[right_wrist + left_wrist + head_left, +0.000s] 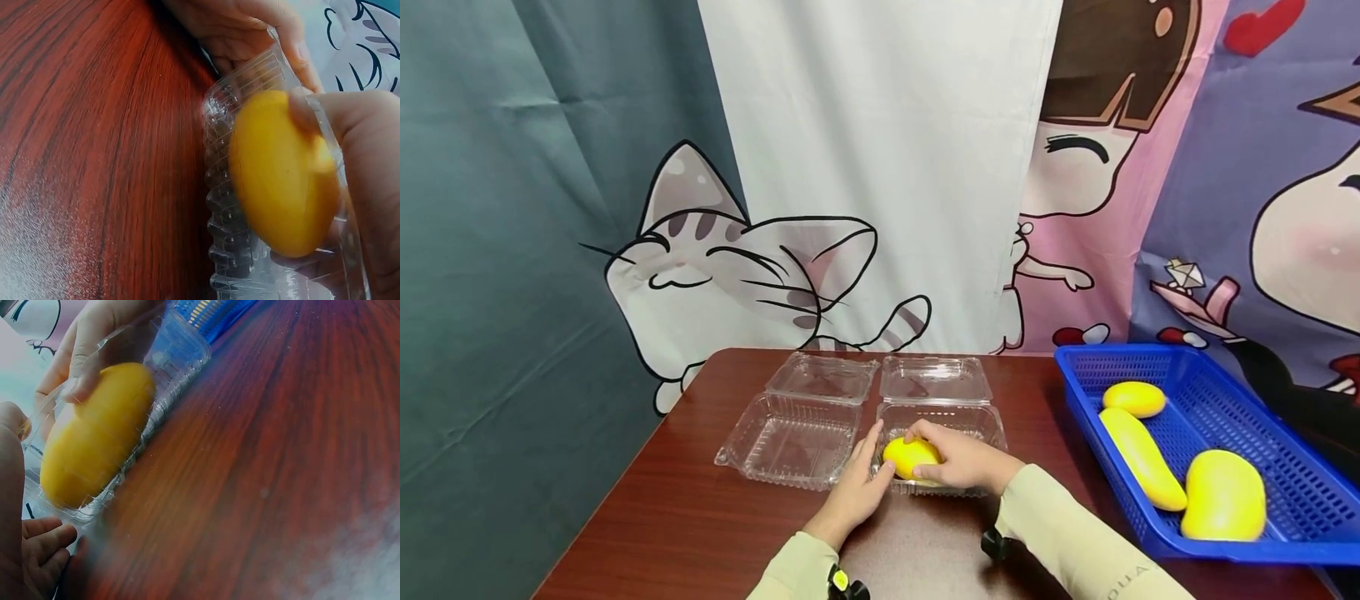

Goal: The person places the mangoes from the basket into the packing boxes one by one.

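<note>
My right hand (958, 457) grips a yellow mango (911, 457) inside the right clear plastic clamshell box (992, 425), thumb on the near side and fingers over the far side. In the right wrist view, the mango (281, 175) sits behind the box's ribbed wall (225, 206), low in the box. My left hand (855, 490) stands at the box's left wall with its fingers fairly straight, pointing away from me. The left wrist view shows the mango (100, 434) through the clear plastic, with part of the left hand beside it.
To the left, another lidded clear box (790, 450) stands open on the brown table (700, 517). Both lids lie folded back. A blue mesh basket (1300, 500) at the right holds a small oval yellow fruit (1135, 399), a long one (1142, 458) and a large one (1225, 496). A printed curtain (887, 167) hangs behind.
</note>
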The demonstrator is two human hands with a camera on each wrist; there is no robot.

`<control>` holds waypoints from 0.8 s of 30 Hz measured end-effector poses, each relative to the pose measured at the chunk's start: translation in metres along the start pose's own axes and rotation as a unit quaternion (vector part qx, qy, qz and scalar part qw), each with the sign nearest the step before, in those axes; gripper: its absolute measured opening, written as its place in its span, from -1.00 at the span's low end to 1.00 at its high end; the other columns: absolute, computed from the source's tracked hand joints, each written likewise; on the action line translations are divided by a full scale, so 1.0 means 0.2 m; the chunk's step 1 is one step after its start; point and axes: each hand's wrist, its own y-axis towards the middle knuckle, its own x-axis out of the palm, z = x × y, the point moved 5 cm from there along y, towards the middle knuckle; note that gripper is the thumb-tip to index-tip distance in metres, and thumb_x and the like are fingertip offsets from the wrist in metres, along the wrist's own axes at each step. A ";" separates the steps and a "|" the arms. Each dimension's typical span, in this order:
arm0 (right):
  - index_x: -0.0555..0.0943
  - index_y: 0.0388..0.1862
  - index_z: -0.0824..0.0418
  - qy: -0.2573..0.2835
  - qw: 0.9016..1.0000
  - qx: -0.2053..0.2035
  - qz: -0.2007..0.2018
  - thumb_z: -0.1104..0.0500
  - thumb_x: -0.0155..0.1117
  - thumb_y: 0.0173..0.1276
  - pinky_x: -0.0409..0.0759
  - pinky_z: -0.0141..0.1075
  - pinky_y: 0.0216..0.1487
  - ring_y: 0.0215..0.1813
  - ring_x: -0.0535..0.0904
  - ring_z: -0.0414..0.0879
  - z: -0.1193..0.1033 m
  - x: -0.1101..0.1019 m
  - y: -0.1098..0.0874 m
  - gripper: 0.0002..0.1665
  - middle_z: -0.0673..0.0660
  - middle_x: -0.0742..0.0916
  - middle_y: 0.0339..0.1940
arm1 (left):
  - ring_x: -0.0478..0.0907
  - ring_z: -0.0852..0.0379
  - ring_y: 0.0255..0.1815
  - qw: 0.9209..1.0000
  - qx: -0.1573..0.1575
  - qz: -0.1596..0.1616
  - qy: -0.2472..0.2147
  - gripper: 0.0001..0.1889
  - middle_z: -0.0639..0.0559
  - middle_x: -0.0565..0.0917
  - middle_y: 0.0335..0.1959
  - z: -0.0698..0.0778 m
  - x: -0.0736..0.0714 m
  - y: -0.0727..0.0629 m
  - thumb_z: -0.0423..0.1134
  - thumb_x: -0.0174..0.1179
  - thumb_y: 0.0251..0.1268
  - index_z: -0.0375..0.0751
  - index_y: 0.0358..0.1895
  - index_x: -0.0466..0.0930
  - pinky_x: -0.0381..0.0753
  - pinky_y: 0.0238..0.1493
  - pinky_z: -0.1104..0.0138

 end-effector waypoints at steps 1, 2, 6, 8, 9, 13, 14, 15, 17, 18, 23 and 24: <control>0.43 0.14 0.00 0.006 1.000 -0.002 -0.003 0.01 0.35 0.40 0.55 -0.22 -0.04 -0.14 0.56 -0.17 0.00 0.00 0.00 -0.58 -0.05 0.63 0.00 | 0.37 -0.33 0.40 1.000 -0.002 0.000 0.000 -0.29 -0.32 0.33 0.45 0.00 0.00 0.00 -0.12 0.07 0.48 -0.12 0.62 0.07 0.33 0.32 -0.27; 0.44 0.13 -0.01 0.010 1.000 -0.003 -0.005 0.00 0.33 0.42 0.55 -0.22 -0.04 -0.14 0.56 -0.17 0.00 0.00 -0.01 -0.61 -0.05 0.63 -0.01 | 0.36 -0.33 0.40 1.000 -0.004 0.000 -0.002 -0.29 -0.32 0.33 0.46 0.00 0.00 0.00 -0.12 0.07 0.48 -0.11 0.62 0.07 0.33 0.33 -0.27; 0.47 0.12 -0.06 0.018 1.000 -0.007 -0.017 -0.01 0.27 0.46 0.54 -0.24 -0.02 -0.12 0.55 -0.18 -0.01 -0.01 -0.02 -0.68 -0.07 0.64 -0.02 | 0.35 -0.31 0.41 1.000 -0.007 0.003 -0.006 -0.29 -0.30 0.33 0.47 0.00 0.00 0.00 -0.12 0.07 0.49 -0.08 0.62 0.07 0.32 0.33 -0.27; 0.49 0.14 -0.07 0.013 1.000 -0.011 -0.021 -0.03 0.26 0.46 0.53 -0.23 0.03 -0.08 0.54 -0.19 -0.01 -0.01 -0.03 -0.67 -0.09 0.64 0.01 | 0.35 -0.31 0.41 1.000 -0.007 0.003 -0.006 -0.30 -0.29 0.32 0.48 0.00 0.00 0.00 -0.12 0.07 0.49 -0.07 0.62 0.07 0.33 0.33 -0.27; 0.50 0.17 -0.07 0.006 1.000 -0.015 -0.022 -0.05 0.25 0.47 0.53 -0.21 0.05 -0.05 0.54 -0.19 -0.01 -0.02 -0.04 -0.65 -0.10 0.64 0.03 | 0.36 -0.31 0.41 1.000 -0.006 0.003 -0.004 -0.30 -0.29 0.32 0.48 0.00 0.00 0.00 -0.12 0.07 0.49 -0.07 0.63 0.06 0.33 0.32 -0.27; 0.48 0.35 -0.09 -0.048 0.998 -0.042 -0.017 -0.15 0.20 0.49 0.53 -0.08 0.21 0.13 0.54 -0.17 -0.05 -0.07 -0.08 -0.49 -0.10 0.60 0.23 | 0.37 -0.32 0.40 1.000 -0.002 -0.002 -0.005 -0.30 -0.29 0.32 0.47 -0.01 0.01 0.00 -0.10 0.06 0.51 -0.05 0.63 0.05 0.35 0.31 -0.28; 0.46 0.40 -0.09 -0.062 0.997 -0.048 -0.013 -0.17 0.19 0.49 0.53 -0.04 0.24 0.19 0.54 -0.14 -0.06 -0.09 -0.10 -0.44 -0.09 0.58 0.30 | 0.37 -0.33 0.40 1.000 0.001 -0.002 -0.006 -0.30 -0.31 0.32 0.47 0.00 0.01 0.00 -0.10 0.05 0.51 -0.06 0.63 0.05 0.35 0.30 -0.28; 0.43 0.45 -0.10 -0.077 0.996 -0.053 -0.007 -0.18 0.19 0.49 0.51 -0.01 0.28 0.25 0.53 -0.11 -0.08 -0.13 -0.11 -0.40 -0.08 0.55 0.36 | 0.36 -0.33 0.40 1.000 0.000 -0.003 -0.006 -0.30 -0.31 0.32 0.47 0.00 0.01 0.00 -0.10 0.05 0.52 -0.05 0.63 0.05 0.34 0.30 -0.29; 0.37 0.51 -0.12 -0.095 0.994 -0.057 0.007 -0.19 0.18 0.49 0.48 0.04 0.32 0.33 0.51 -0.05 -0.10 -0.21 -0.15 -0.34 -0.04 0.50 0.43 | 0.35 -0.36 0.40 1.000 0.000 -0.003 -0.005 -0.31 -0.32 0.31 0.47 -0.01 0.00 -0.01 -0.10 0.05 0.52 -0.06 0.63 0.05 0.34 0.29 -0.31; 0.36 0.52 -0.13 -0.105 0.993 -0.059 0.018 -0.20 0.18 0.49 0.48 0.04 0.33 0.36 0.49 -0.04 -0.11 -0.26 -0.17 -0.33 -0.04 0.49 0.45 | 0.35 -0.37 0.40 1.000 0.000 -0.002 -0.004 -0.31 -0.33 0.31 0.47 -0.01 0.00 -0.01 -0.11 0.05 0.52 -0.06 0.63 0.06 0.33 0.29 -0.31; 0.44 0.45 -0.03 -0.166 0.981 -0.058 0.077 -0.14 0.27 0.46 0.55 -0.03 0.25 0.25 0.56 -0.09 -0.10 -0.55 -0.35 -0.36 -0.04 0.58 0.31 | 0.33 -0.37 0.41 1.000 -0.008 0.000 -0.005 -0.31 -0.31 0.32 0.48 -0.02 -0.02 -0.02 -0.13 0.05 0.51 -0.07 0.62 0.06 0.32 0.30 -0.31; 0.48 0.41 0.00 -0.183 0.978 -0.049 0.084 -0.11 0.30 0.45 0.57 -0.03 0.22 0.22 0.58 -0.09 -0.08 -0.60 -0.40 -0.39 -0.03 0.60 0.27 | 0.33 -0.36 0.42 1.000 -0.011 -0.001 -0.007 -0.31 -0.30 0.31 0.48 -0.02 -0.03 -0.02 -0.13 0.05 0.52 -0.06 0.63 0.06 0.32 0.31 -0.30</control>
